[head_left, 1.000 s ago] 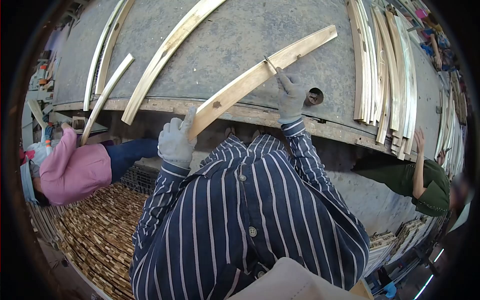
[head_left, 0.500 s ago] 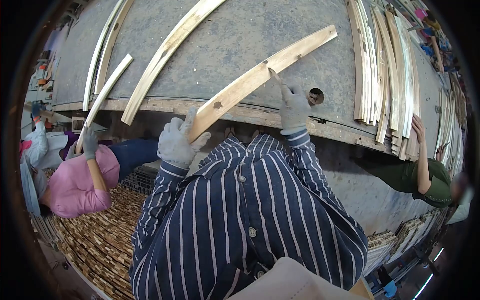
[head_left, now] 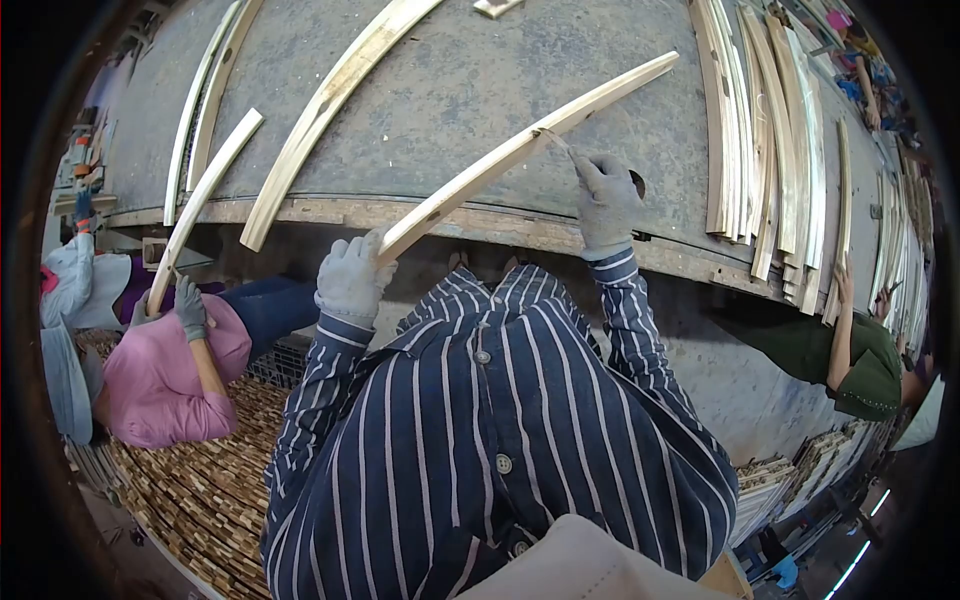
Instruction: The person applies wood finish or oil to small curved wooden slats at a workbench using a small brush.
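Note:
A pale wooden strip (head_left: 475, 178) slants across the front edge of the workbench. Its near end is gripped by my left hand (head_left: 350, 280), in a grey-white glove, fingers wrapped around it. The strip is tilted so a narrower face shows, with a dark knot on it. My right hand (head_left: 607, 205), gloved too, is closed around a thin knife (head_left: 563, 145); most of its handle is hidden by the fingers. The blade's tip touches the strip around mid-length, at a dark spot on its edge.
Longer strips (head_left: 335, 95) lie to the left on the workbench (head_left: 440, 85); a stack of strips (head_left: 765, 150) lies at right. A co-worker in pink (head_left: 175, 370) holds a strip at left. Another in green (head_left: 865, 360) handles one at right. Piled wood pieces (head_left: 210, 470) stand below left.
The strip has been rolled from its broad face towards its edge. My right hand has shifted slightly right with the knife. The co-worker at right has moved a strip away from the stack.

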{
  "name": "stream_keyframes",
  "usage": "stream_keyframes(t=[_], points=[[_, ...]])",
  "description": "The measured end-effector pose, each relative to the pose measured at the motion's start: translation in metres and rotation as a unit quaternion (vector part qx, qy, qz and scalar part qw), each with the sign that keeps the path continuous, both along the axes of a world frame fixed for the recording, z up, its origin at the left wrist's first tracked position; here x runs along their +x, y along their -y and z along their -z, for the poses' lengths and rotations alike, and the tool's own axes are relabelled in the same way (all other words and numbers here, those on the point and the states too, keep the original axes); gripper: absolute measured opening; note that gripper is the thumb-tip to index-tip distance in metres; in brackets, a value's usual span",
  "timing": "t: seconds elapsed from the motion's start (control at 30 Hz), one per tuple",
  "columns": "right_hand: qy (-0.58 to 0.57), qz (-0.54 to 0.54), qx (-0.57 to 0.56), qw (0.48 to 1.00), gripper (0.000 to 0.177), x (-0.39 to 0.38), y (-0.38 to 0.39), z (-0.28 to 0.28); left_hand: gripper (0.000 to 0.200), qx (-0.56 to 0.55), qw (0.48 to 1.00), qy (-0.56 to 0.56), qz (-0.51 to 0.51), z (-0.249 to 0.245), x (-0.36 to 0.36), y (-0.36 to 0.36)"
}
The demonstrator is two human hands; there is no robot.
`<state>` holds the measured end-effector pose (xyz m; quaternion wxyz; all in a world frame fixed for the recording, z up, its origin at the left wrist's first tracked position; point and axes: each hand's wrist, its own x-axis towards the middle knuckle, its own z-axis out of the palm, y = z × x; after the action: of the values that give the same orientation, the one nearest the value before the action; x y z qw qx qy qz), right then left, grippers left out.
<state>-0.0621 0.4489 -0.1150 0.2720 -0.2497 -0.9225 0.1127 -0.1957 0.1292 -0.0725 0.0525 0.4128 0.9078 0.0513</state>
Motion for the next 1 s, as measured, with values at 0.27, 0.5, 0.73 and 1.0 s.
stream_keyframes(t=[0.27,0.5,0.73,1.0], points=[[-0.007,-0.063,-0.022,0.998,0.027,-0.005,-0.013,0.002,0.057,-0.003,1.000,0.007,-0.001,0.001,-0.004,0.000],[0.014,-0.094,0.007,0.995,0.031,-0.014,-0.027,0.008,0.056,-0.008,1.000,-0.003,-0.001,0.003,-0.005,0.001],[0.031,-0.045,0.033,0.998,0.030,-0.013,-0.025,0.002,0.056,-0.020,1.000,0.004,-0.008,0.002,-0.004,0.000],[-0.114,-0.053,-0.095,0.988,0.029,-0.012,-0.013,0.027,0.060,-0.023,0.985,0.149,-0.080,-0.012,-0.005,-0.007]])
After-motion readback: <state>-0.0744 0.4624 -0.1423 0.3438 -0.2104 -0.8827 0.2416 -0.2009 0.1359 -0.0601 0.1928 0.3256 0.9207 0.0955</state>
